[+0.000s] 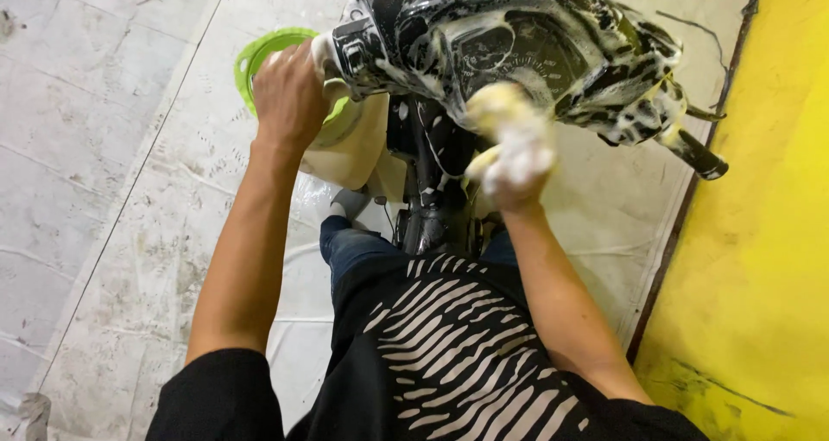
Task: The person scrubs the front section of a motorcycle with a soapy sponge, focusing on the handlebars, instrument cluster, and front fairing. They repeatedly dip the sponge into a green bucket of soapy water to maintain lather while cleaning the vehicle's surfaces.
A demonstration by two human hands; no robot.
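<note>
Seen from above, astride a black, foam-streaked scooter handlebar cowl with round speedometer dial (518,48), taken here as the landmark. Left hand (289,95) at the cowl's left end, fingers curled shut around the left handlebar grip (321,54), mostly hidden under the palm. Right hand (516,166) just below the dial, lathered white, fingers clamped together on a soft yellow foam sponge (496,108) whose upper edge touches the lower rim of the cowl. Opposite black right handlebar grip (695,154) juts out bare at the cowl's lower right, wet, apart from both hands. Round lime-green plastic basin (259,57) on the floor to the left of the cowl, partly behind the left hand; cream-coloured scooter body panel (354,147) beneath the cowl's left end. Pale, scuffed concrete floor (112,190) spreading left of the cowl, yellow painted wall (768,234) to the right of it. Handling judgement: sponge light, squashy, waterlogged and very slippery with suds, best taken across its whole width in a full-hand squeeze, not a fingertip pinch. Cowl rigid glossy plastic, slick under soap, pivoting on the steering column, so likely to swing unless braced at a grip. Dial lens probably scratch-prone; light pressure fitting. Firmest hold on the rubbery grips, not on the soapy panels.
</note>
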